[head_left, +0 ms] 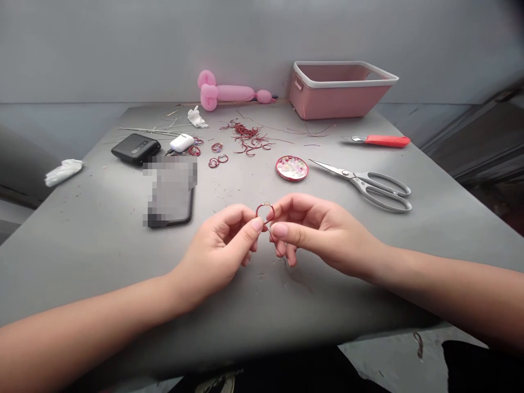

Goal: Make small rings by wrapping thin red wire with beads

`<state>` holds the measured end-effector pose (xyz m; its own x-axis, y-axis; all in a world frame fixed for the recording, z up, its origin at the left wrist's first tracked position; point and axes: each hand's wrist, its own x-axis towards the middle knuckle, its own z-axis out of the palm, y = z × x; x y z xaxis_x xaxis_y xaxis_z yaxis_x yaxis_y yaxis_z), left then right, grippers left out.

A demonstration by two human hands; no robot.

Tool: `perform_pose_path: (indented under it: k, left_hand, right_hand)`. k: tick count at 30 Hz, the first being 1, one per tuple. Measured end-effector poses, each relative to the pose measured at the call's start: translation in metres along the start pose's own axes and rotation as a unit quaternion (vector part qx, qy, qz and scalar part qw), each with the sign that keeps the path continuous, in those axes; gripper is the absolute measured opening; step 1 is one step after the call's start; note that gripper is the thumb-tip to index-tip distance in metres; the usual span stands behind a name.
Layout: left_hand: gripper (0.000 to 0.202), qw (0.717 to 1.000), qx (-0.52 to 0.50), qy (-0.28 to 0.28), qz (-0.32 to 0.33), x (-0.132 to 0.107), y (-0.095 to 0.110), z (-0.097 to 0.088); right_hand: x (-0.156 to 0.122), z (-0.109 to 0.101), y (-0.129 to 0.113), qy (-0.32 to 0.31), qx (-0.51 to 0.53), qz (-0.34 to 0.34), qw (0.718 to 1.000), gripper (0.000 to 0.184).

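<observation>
The small red wire ring (pixel 265 210) is hanging at the frame's centre, just above the counter (pixel 94 256), with the left hand (pixel 219 248) and right hand (pixel 323 232) both pinching it between fingertips. On so slight a grip it is probably risking a slip onto the counter, or bending out of round if either hand is squeezing unevenly.

Scissors (pixel 370 187) lie right of the bead dish (pixel 291 167), basket (pixel 338 90) behind them.

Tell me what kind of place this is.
Probably a craft workspace for wire jewellery: the left hand and right hand pinch a red wire ring, with red wire scraps, a dish of beads and scissors on the grey table.
</observation>
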<state>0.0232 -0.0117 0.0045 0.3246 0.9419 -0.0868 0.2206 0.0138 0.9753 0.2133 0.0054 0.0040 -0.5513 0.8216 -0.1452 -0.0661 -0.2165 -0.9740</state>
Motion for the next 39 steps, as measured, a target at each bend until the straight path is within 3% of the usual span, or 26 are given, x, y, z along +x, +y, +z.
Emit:
perform_pose_path:
  k: [6, 10, 20, 29, 34, 36, 39]
  left_hand:
    - [0.026, 0.999, -0.012, -0.034, -0.008, -0.001, -0.001, 0.001]
    - [0.026, 0.997, 0.057, -0.043, 0.013, -0.001, -0.001, 0.000]
    - [0.024, 0.989, 0.110, -0.014, 0.098, -0.004, -0.007, 0.000]
    - [0.020, 0.991, 0.094, -0.021, 0.089, -0.002, -0.002, -0.002]
    - [0.020, 0.996, -0.001, -0.053, 0.067, -0.004, 0.007, -0.001]
    - [0.020, 0.996, -0.006, -0.069, 0.059, -0.004, 0.009, -0.001]
    - [0.019, 0.994, -0.017, -0.101, 0.043, -0.003, 0.009, -0.001]
  right_hand:
    - [-0.003, 0.002, 0.003, 0.005, -0.089, -0.055, 0.995, 0.018]
    - [-0.004, 0.000, 0.005, 0.020, -0.141, -0.078, 0.987, 0.013]
    - [-0.002, 0.001, 0.004, 0.011, -0.085, -0.078, 0.993, 0.017]
    - [-0.007, -0.003, 0.004, 0.032, -0.215, -0.145, 0.965, 0.014]
    - [-0.004, -0.008, 0.003, 0.033, -0.325, -0.239, 0.914, 0.007]
    - [-0.001, -0.012, 0.003, 0.036, -0.386, -0.313, 0.867, 0.013]
    - [0.004, -0.016, 0.006, 0.073, -0.462, -0.426, 0.775, 0.019]
